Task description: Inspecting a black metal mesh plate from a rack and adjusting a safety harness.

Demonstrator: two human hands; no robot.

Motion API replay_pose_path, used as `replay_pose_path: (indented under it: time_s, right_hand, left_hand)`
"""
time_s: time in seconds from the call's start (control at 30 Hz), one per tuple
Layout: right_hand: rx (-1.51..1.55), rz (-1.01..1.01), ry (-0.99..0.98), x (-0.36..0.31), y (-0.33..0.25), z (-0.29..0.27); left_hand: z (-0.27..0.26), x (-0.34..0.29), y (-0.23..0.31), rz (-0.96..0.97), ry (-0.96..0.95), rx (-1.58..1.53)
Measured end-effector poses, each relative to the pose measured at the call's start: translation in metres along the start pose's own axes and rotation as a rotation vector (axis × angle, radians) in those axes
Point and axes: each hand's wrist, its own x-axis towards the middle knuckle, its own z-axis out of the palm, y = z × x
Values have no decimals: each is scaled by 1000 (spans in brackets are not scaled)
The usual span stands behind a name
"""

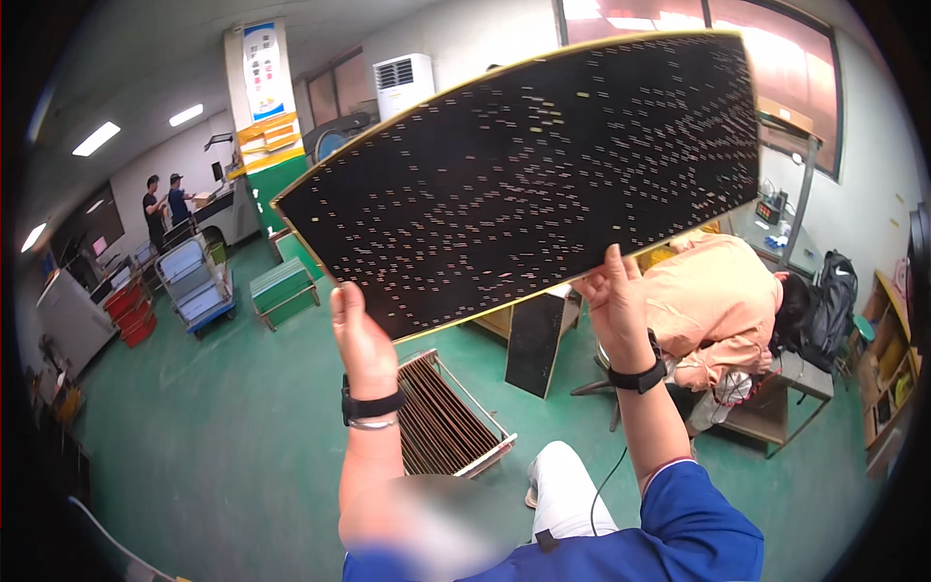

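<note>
Raised in front of me is a large thin black panel (524, 184) with a yellowish edge, dotted all over with rows of small light marks. My left hand (365, 335) grips its lower left edge, thumb on the near face and fingers mostly hidden behind. Farther right, my right hand (616, 296) pinches the bottom edge between thumb and fingers. The panel is tilted, its right end higher than its left. Below it on the floor stands a metal rack (451, 412) packed with similar thin dark panels on edge. Another dark panel (533, 344) leans upright beside the rack.
A person in an orange top (713, 291) bends over at my right, near a low bench (776, 398). A black backpack (832, 301) lies beyond. Carts (194, 276), red crates (128, 310) and a green box (281, 291) stand at left; two people (167, 209) are farther back.
</note>
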Motion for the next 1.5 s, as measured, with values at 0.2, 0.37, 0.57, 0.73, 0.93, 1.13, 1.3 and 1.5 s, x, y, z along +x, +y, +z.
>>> replay_pose_path:
  time_s: [0.2,0.37,0.57,0.73,0.93,1.13,1.3,1.5]
  right_hand:
    - [9,-474,121,19,-81,-43]
    - [-465,-580,176,16,-130,-43]
    - [-507,-511,78,9,-148,-51]
    - [-513,-573,150,2,-166,-51]
    - [-502,-638,92,-8,-168,-50]
    - [-561,-651,46,-12,-168,-50]
    - [-638,-643,47,-13,-166,-50]
    - [-705,-731,-12,-6,-157,-49]
  left_hand:
    - [-31,19,26,130,26,114]
    - [-47,48,56,213,-26,192]
    - [-25,66,78,246,-211,162]
    - [-10,73,79,233,-283,176]
    - [-14,77,67,224,-338,197]
    - [-33,79,61,177,-299,157]
    - [-46,85,51,154,-328,180]
    - [-54,83,62,130,-298,160]
